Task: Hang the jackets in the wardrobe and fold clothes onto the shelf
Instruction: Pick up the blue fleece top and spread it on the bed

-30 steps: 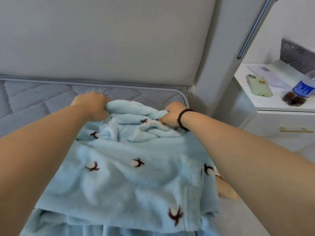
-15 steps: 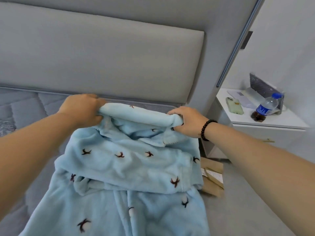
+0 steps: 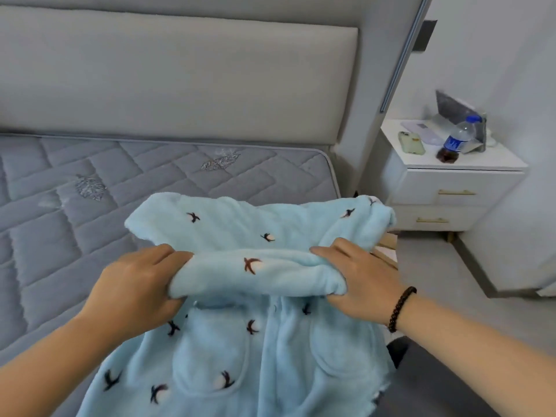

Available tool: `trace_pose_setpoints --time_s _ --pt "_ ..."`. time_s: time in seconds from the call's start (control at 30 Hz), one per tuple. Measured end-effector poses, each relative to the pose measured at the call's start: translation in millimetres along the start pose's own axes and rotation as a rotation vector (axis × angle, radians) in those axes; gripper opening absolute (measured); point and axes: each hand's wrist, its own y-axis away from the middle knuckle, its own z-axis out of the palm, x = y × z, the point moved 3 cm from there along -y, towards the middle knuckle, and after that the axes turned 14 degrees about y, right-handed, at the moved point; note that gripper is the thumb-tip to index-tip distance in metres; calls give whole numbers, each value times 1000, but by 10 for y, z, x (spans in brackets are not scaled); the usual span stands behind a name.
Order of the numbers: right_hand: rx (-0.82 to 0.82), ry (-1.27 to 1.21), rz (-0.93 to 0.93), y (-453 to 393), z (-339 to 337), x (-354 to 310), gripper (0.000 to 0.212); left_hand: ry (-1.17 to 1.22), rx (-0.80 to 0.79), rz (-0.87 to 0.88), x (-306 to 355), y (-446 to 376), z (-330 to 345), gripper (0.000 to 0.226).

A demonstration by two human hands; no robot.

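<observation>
Pulled the blue fleece garment (image 3: 255, 224) back off the headboard end of the bed (image 3: 90, 188); left hand (image 3: 135, 284) and right hand (image 3: 358, 281) each grip a folded edge, fold half-made, shelf still ahead.

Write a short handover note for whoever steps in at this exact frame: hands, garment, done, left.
Left hand and right hand each grip one end of a rolled fold of the light blue fleece garment. The garment lies over the corner of the mattress, part draped past the fold, lower part with pockets towards the wearer. Done: one fold started. Left: finish folding, put it on the shelf; no wardrobe in view.
</observation>
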Motion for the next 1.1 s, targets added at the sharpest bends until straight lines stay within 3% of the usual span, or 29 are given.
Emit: trace_pose_setpoints --time_s 0.1,0.23,0.33,0.5,0.53,0.57,0.63,0.7,0.8,0.87,0.93,1.03,1.1 --pt "-12 35 -70 439 10 -241 61 40 -21 15 209 489 17 33" --pt "-258 76 -149 911 208 -540 70 24 -218 -4 340 1115 334 34" --pt "-559 21 -173 1143 419 -724 79 27 -461 -154 388 1408 637 74" --pt "-680 -140 -139 1270 426 -713 95 -153 -645 -374 759 1339 511 111" --pt "-680 -199 -111 1264 372 -664 92 -181 -546 -411 831 1244 493 107" --pt "-649 -244 -70 1240 315 -595 84 -181 -554 -463 957 1162 466 99" --pt "-507 -326 77 1126 202 -388 63 -147 -510 -363 1219 911 480 81" --pt "-332 -394 278 972 172 -90 44 88 -288 -263 1452 744 633 58" --pt "-167 -429 517 708 270 365 31 566 -217 -282 1842 417 1031 39" --pt "-125 -421 621 542 385 619 34 739 -207 -292 2043 235 1295 36" --pt "-115 -431 705 399 505 816 46 758 -276 -275 2195 134 1566 37" --pt "-205 -561 835 214 646 972 71 477 -412 -241 2378 134 1879 57" --pt "-305 -675 869 112 746 1035 73 355 -428 -213 2450 147 1977 52"
